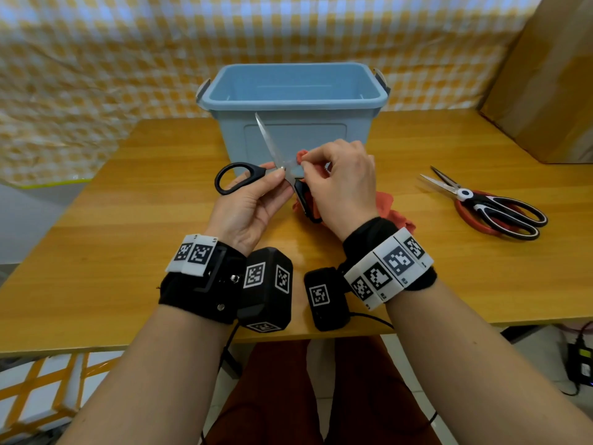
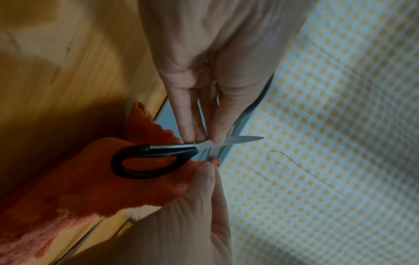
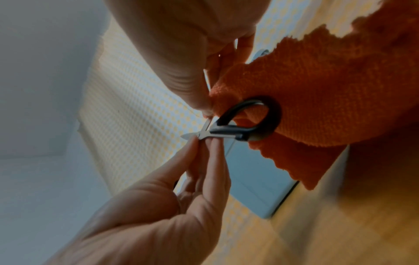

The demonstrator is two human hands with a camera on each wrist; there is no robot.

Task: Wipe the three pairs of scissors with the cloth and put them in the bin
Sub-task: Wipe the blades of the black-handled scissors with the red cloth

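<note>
At the centre of the head view the left hand (image 1: 247, 207) pinches a pair of black-handled scissors (image 1: 244, 176) near the pivot, thumb and fingertips closed on the metal where the blades meet the handles. The scissors are spread open: one blade points up and to the left across the front wall of the blue bin (image 1: 295, 101), and one handle loop sticks out to the left of the hand, while the other handle hangs down toward the bench (image 1: 128, 220). The right hand (image 1: 340, 187), just right of centre, pinches an orange cloth (image 1: 390, 208) against the scissors near the pivot; the rest of the cloth hangs below that hand, and whether it reaches the bench cannot be told. In the left wrist view the lower handle loop lies against the cloth. The bin stands open in the upper middle of the frame, just behind the hands. At the right of the frame two more pairs lie together on the bench, well apart from the hands: black and white scissors (image 1: 500, 210) resting on top of red-handled scissors (image 1: 465, 213), blades pointing up and to the left.
</note>
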